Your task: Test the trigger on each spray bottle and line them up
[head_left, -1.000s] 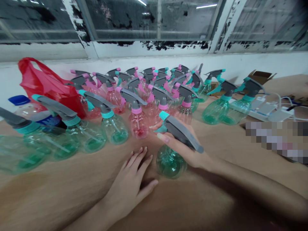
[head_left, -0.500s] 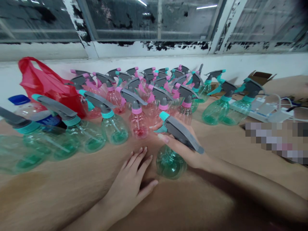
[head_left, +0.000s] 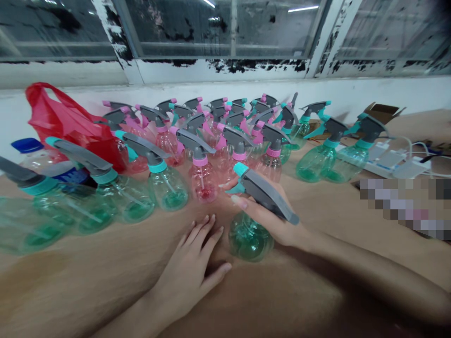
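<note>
So the right hand (head_left: 278,218) is closed around the neck of the green spray bottle (head_left: 248,239), thumb across the front just under the gray head, other fingers mostly hidden behind it. The bottle sits on the tabletop (head_left: 313,211), nozzle pointing up and away to the left. The left hand (head_left: 192,263) is palm down just beside it, holding nothing, fingers loosely spread and thumb out toward the bottle's base, with a thin strip of wood between. Away from the person it's tight: the front pink-collared bottle (head_left: 203,185) is close to the left fingertips, and a packed cluster runs back toward the white wall (head_left: 211,87). On the left, a slanting row of teal-collared bottles (head_left: 168,190) lines that side, with a red plastic bag (head_left: 70,126) and a blue-capped bottle (head_left: 33,155) behind. More room on the right, honestly: a wide stretch of wood reaches from the right wrist to two green bottles (head_left: 317,162), a white power strip (head_left: 387,162) and a pixelated patch (head_left: 408,206) I can't make out.
</note>
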Available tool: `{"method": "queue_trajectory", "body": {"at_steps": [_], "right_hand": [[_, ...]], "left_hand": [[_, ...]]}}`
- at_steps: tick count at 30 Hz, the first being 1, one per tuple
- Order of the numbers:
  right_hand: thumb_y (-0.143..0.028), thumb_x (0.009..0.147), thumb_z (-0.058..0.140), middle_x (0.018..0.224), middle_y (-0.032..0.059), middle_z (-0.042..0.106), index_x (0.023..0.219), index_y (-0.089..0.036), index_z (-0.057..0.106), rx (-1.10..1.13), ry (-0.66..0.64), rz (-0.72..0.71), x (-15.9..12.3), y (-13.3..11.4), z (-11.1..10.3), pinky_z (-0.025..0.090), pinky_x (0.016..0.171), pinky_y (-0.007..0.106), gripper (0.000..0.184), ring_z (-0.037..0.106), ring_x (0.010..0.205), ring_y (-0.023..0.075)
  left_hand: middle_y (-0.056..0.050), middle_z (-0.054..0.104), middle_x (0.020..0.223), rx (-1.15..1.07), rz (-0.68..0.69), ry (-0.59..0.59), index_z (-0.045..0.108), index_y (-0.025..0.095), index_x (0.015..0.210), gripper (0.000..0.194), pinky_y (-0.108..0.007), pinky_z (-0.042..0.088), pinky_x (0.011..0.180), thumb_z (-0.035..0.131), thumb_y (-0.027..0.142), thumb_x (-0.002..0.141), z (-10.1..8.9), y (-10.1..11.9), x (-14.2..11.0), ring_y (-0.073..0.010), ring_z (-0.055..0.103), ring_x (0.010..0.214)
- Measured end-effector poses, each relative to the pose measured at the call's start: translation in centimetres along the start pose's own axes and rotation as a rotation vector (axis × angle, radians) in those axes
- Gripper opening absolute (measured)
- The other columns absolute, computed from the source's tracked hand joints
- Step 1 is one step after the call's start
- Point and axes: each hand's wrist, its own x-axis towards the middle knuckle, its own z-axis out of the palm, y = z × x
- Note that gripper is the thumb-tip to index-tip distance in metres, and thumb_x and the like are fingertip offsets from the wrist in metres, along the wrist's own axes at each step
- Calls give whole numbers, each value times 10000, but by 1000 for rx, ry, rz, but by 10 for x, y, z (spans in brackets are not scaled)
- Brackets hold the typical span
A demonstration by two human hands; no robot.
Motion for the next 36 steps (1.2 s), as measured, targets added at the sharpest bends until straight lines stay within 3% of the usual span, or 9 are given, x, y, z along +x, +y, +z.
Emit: {"method": "queue_trajectory", "body": {"at_steps": [3, 8, 14, 20, 26, 32, 36], "right_hand": [[-306, 869, 609, 800, -2, 605, 1021, -197, 595, 5, -2, -5, 0, 0, 0, 482, 674, 288, 188, 575, 716, 142], [-264, 854, 605, 661, -44, 504, 835, -208, 546, -77, 6, -29, 3, -10, -2, 437, 570, 259, 83, 472, 584, 108], [-287, 874, 580, 629, -55, 399, 691, -221, 413, -129, -41, -46, 6, -17, -5, 375, 515, 243, 256, 394, 561, 97], [-289, 880, 582, 770, -25, 538, 880, -215, 547, -21, -41, 22, 4, -6, -2, 445, 629, 270, 82, 503, 659, 118], [-276, 849, 612, 711, -29, 558, 958, -202, 601, -41, 5, 14, 1, -4, 0, 464, 605, 279, 133, 507, 614, 122], [-313, 861, 617, 727, -10, 589, 1011, -211, 618, -12, 4, 16, 0, 0, 0, 501, 723, 323, 182, 598, 784, 177], [-339, 870, 616, 764, -5, 606, 1023, -227, 620, 24, -2, 29, -1, 2, 0, 511, 736, 332, 190, 599, 755, 168]], "left_hand": [[-161, 402, 1493, 1, 2, 2, 436, 130, 1407, 613, -519, 341, 1077, 499, 526, 943, 0, 0, 0, -327, 385, 1353], [-166, 403, 1491, 15, 4, 10, 444, 129, 1401, 615, -528, 360, 1060, 507, 528, 938, 1, -1, -1, -329, 391, 1349], [-153, 418, 1484, 12, -1, 12, 444, 138, 1403, 608, -517, 354, 1070, 505, 528, 940, 0, 0, 0, -321, 393, 1349], [-161, 426, 1476, 9, 2, 20, 458, 138, 1392, 608, -520, 352, 1070, 521, 526, 929, 1, -1, 0, -326, 407, 1338], [-151, 417, 1485, 12, 0, -2, 441, 141, 1404, 611, -518, 344, 1076, 494, 534, 939, 1, 0, 0, -322, 389, 1350], [-154, 418, 1483, 2, -4, 3, 447, 145, 1396, 601, -519, 338, 1077, 493, 533, 940, 1, 0, 0, -325, 394, 1345], [-160, 402, 1493, -2, -3, 7, 432, 141, 1405, 609, -516, 344, 1075, 506, 525, 938, 1, -1, 0, -326, 382, 1354]]}}
